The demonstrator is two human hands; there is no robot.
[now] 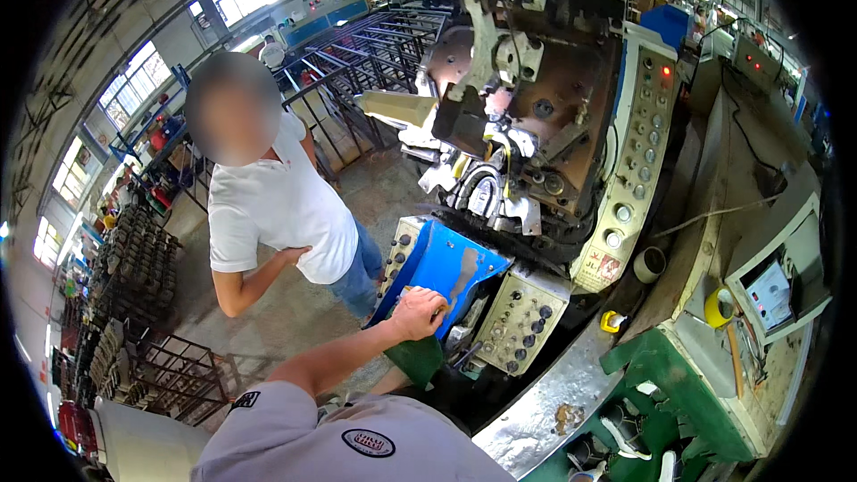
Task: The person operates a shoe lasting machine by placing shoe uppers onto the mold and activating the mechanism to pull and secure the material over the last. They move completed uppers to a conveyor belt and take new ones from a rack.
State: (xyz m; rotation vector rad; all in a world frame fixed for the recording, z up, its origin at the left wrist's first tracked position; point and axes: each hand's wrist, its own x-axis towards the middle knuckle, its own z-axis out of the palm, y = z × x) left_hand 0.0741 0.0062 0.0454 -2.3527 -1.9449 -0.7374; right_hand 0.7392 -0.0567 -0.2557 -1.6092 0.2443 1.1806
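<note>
My left hand [420,312] reaches over a blue tray [437,263] with a worn grey patch, fixed at the front of a large machine [536,107]. Its fingers are curled closed, and what they hold, if anything, is hidden. A small tan bit shows at the knuckles. Shiny metal clamps [486,192] sit just above and behind the tray. To the right of my hand is a cream control box [522,321] with dark knobs. My right hand does not show.
A person in a white shirt [277,205] stands close on the left. A tall button panel [629,161] flanks the machine. At right are a yellow bottle [611,321], a bench [714,375] and several dark shoes [625,428]. Metal racks [170,375] stand at left.
</note>
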